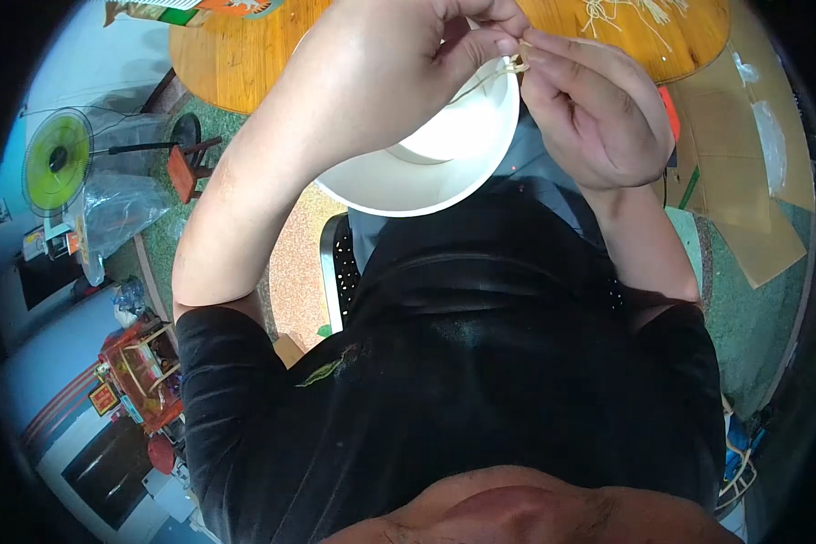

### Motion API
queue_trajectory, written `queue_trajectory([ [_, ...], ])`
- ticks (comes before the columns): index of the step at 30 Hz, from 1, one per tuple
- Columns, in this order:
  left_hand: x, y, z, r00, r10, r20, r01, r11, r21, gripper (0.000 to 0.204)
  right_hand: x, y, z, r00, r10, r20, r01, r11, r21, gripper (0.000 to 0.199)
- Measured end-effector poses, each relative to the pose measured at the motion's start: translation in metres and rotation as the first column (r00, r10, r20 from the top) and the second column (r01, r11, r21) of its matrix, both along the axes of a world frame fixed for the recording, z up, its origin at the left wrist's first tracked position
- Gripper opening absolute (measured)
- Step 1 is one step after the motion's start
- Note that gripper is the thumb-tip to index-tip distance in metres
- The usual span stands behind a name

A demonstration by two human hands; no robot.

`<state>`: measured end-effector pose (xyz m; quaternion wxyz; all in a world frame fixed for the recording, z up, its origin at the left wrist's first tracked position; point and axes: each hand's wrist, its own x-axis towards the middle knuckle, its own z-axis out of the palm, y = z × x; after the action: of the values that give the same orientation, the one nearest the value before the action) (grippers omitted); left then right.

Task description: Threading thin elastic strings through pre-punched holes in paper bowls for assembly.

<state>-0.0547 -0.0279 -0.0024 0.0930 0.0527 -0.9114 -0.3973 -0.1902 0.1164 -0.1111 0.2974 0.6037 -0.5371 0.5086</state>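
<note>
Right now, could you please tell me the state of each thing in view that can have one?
left hand: fingers pinching a thin pale strand.
right hand: fingers pinching the same strand.
white bowl: tilted, looks empty.
green fan: whether running, cannot tell.
round wooden table: pale strands on top.

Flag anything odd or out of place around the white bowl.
Nothing spilled or broken. The round white bowl sits tilted in the lap, not on the round wooden table. Both hands' fingers pinch a thin pale string above it.
</note>
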Motion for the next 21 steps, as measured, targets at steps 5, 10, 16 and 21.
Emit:
queue_trajectory([
  [5, 0.004, 0.002, 0.004, 1.000, 0.007, 0.015, -0.007, 1.000, 0.012, 0.008, 0.003, 0.006, 0.004, 0.999, 0.009, 0.032, -0.011, 0.998, 0.056, 0.020],
  [10, 0.005, 0.000, 0.008, 0.984, -0.103, -0.146, 0.071, 0.975, -0.211, 0.012, 0.004, 0.006, 0.003, 0.991, 0.077, 0.108, -0.074, 0.997, -0.029, 0.020],
  [16, 0.006, -0.004, 0.010, 0.996, 0.000, -0.084, -0.019, 0.975, -0.220, 0.012, 0.010, 0.017, 0.003, 0.720, 0.436, 0.540, -0.453, 0.885, -0.112, 0.017],
  [21, 0.005, -0.008, 0.013, 0.999, -0.049, -0.024, 0.044, 0.981, -0.191, 0.012, 0.012, 0.017, 0.009, 0.311, 0.572, 0.759, -0.565, 0.753, -0.336, 0.012],
])
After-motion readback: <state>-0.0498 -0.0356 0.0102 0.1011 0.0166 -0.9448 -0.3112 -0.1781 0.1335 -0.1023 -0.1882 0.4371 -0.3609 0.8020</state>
